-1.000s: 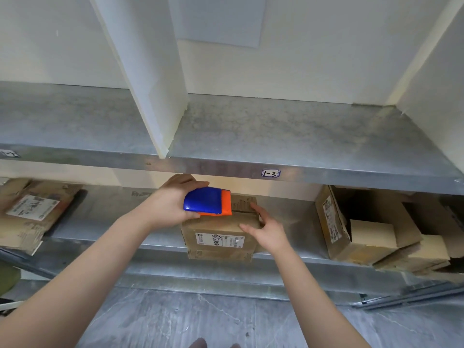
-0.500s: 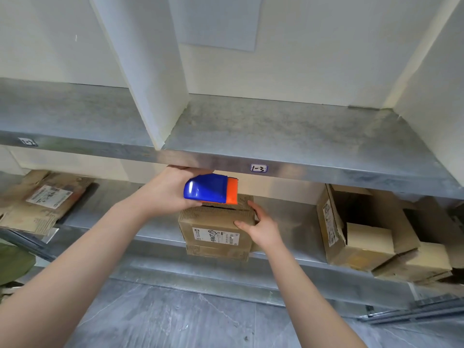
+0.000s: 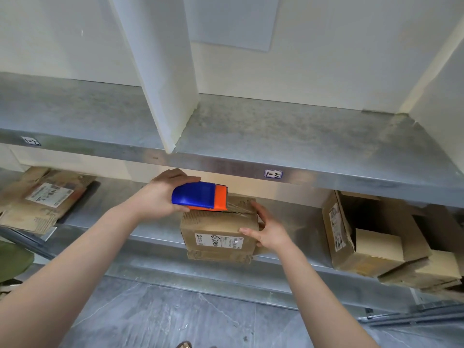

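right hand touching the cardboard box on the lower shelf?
Touching. Head view: right hand clasps the right end of the cardboard box, thumb on the front, fingers over the top.

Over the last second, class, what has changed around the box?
The left hand drew the tape dispenser slightly left across the box top. The right hand slid from the top edge down its right side. The box stayed on the shelf.
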`<move>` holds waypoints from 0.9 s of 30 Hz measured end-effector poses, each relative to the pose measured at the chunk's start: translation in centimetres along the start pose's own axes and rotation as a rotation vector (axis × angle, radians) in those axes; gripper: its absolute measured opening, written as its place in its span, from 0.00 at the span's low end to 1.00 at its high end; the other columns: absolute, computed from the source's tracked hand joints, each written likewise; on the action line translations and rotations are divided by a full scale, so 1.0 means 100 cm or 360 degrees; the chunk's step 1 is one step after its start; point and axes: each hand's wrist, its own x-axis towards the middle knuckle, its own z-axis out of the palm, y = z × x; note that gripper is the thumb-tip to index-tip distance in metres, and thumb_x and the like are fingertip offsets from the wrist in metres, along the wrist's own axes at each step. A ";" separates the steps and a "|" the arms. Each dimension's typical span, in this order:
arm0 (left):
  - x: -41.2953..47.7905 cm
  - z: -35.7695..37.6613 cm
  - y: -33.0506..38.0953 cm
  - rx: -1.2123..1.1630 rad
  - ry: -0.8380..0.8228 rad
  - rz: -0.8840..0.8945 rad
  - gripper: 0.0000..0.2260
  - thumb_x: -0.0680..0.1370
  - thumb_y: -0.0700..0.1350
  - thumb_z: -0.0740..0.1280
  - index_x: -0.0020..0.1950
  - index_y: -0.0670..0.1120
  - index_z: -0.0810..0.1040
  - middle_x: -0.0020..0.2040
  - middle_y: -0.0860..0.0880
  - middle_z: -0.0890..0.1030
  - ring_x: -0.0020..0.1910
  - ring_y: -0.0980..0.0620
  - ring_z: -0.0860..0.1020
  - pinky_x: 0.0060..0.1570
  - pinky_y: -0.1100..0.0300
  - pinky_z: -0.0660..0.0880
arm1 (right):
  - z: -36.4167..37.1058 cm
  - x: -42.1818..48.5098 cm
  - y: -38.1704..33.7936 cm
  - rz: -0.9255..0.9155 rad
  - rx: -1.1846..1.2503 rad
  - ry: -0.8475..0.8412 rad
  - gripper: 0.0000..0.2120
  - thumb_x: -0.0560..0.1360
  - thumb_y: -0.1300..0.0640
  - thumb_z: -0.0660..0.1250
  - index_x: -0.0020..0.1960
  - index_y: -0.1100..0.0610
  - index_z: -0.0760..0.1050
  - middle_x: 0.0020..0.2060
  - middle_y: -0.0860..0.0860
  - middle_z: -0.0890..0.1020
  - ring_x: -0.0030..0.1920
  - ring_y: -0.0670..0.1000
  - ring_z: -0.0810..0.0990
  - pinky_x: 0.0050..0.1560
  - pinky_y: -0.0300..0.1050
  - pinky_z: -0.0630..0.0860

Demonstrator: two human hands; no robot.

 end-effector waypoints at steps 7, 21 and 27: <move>0.003 -0.004 -0.024 -0.0238 -0.0204 -0.0113 0.33 0.66 0.53 0.78 0.69 0.61 0.70 0.57 0.60 0.72 0.55 0.68 0.69 0.50 0.78 0.63 | 0.003 0.010 0.002 0.0061 -0.0016 0.0022 0.50 0.54 0.30 0.75 0.72 0.41 0.62 0.68 0.47 0.73 0.67 0.50 0.73 0.62 0.51 0.76; -0.031 -0.036 -0.114 -0.0304 -0.0225 -0.0159 0.33 0.61 0.58 0.75 0.65 0.64 0.70 0.54 0.61 0.72 0.54 0.73 0.68 0.48 0.81 0.62 | 0.012 0.009 -0.003 0.0083 0.0094 0.0137 0.40 0.66 0.51 0.79 0.73 0.45 0.64 0.68 0.47 0.72 0.68 0.47 0.70 0.60 0.53 0.78; -0.042 -0.055 -0.153 -0.0276 -0.0217 -0.0209 0.32 0.64 0.53 0.80 0.65 0.61 0.72 0.54 0.57 0.73 0.54 0.69 0.70 0.49 0.78 0.64 | 0.012 0.009 -0.001 0.0136 0.0157 0.0119 0.42 0.62 0.45 0.78 0.72 0.41 0.64 0.65 0.42 0.72 0.69 0.50 0.71 0.59 0.57 0.79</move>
